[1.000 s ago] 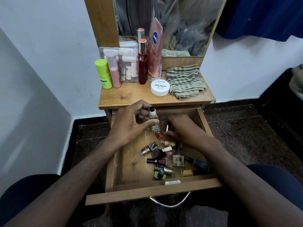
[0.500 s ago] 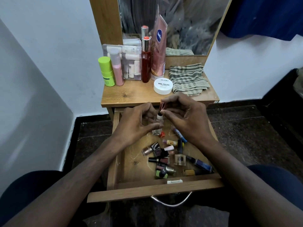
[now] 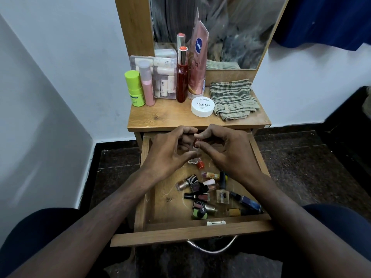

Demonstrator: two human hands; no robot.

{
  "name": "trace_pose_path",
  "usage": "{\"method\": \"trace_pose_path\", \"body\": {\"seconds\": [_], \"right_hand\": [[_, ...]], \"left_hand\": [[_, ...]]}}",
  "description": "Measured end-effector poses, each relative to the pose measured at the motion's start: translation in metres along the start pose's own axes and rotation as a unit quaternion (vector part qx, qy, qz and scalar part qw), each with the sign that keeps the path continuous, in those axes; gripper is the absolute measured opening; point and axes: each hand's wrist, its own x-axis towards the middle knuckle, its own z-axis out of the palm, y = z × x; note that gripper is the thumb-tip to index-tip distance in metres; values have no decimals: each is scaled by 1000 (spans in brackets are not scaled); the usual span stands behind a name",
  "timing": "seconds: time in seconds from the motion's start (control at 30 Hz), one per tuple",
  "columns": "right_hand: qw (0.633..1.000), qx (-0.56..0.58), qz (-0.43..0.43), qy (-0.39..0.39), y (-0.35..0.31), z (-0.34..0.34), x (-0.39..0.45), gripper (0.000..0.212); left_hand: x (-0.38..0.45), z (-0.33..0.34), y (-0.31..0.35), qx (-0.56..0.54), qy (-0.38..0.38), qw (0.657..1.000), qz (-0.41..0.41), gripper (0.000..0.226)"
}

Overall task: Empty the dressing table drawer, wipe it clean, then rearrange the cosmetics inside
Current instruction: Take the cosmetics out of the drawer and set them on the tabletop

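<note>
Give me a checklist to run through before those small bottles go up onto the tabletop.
1. Hold on the item: the left hand and right hand both pinch a small clear bottle over the drawer. Ok.
2. Its cap is seated: fingers hide it. Cannot tell.
3. Free landing spot: bare wood at the tabletop front left. Ok.
4. Drawer emptied: many nail polish bottles lie inside. Not ok.
5. Wiping cloth at hand: the checked cloth lies folded beside the white jar. Ok.
6. Standing items out of the way: the green bottle and pink bottle stand at the back. Ok.
</note>
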Motion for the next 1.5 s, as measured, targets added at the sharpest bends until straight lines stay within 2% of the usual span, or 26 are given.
{"method": "trace_pose_path", "body": {"seconds": [0.07,0.17,0.27,0.4,0.53,0.63,0.7,0.8,0.87,1.03,1.17,1.27,1.33,1.4,1.5], "right_hand": [[1000,6,-15,-8,-1,-3,1,27],[998,64,4,13,-3,-8,2,56],[996,73,27,30,-4,-10,6,65],[999,22,33,2,-11,3,14,61],[999,29,33,10,-20,21,32,36],[998,29,41,26,-25,34,52,32],[997,29,52,51,-25,43,69,33],[995,22,62,72,-24,64,97,31],[995,15,65,77,-21,81,109,29],[991,-40,60,109,-10,97,118,32],[990,-59,27,128,-10,85,109,34],[982,-117,-40,141,-22,59,76,24],[978,-163,-65,110,-28,40,39,14],[976,-204,-42,56,-22,17,1,5],[959,-251,127,-24,-3,1,-25,7]], "left_hand": [[0,-2,4,-19,10,1000,-6,60],[1,-12,13,-42,35,998,-7,59],[2,-27,17,-51,79,996,-8,61],[9,-40,18,-97,119,988,2,59],[8,-49,14,-91,138,986,24,71],[9,-61,6,-98,183,978,26,72],[11,-71,-3,-80,216,973,21,63],[12,-80,-18,-10,264,964,10,31],[11,-83,-27,22,273,962,4,18],[10,-74,-32,102,220,969,49,7],[12,-61,-28,107,190,972,90,6],[11,-52,-28,116,159,972,128,7],[9,-50,-30,128,129,971,156,7],[10,-42,-29,124,98,969,188,7],[7,-37,-32,136,14,966,221,9]]}}
